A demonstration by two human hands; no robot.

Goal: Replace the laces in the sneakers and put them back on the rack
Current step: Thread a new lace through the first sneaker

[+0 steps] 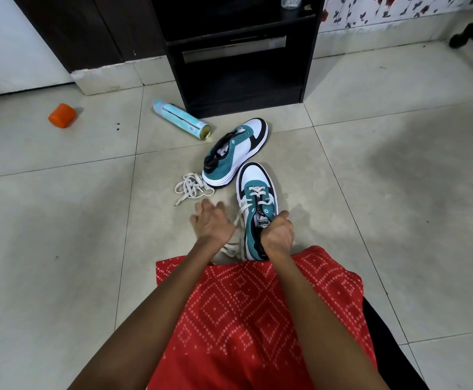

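On floor, right hand gripping sneaker

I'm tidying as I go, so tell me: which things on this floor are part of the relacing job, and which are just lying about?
For the job: near sneaker, far sneaker, loose lace, rack.
Just lying about: spray can, orange cap, bottle on the rack.

Spray can, orange cap

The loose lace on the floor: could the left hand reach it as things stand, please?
Probably yes: the left hand hovers just short of the loose lace, only bare floor between.
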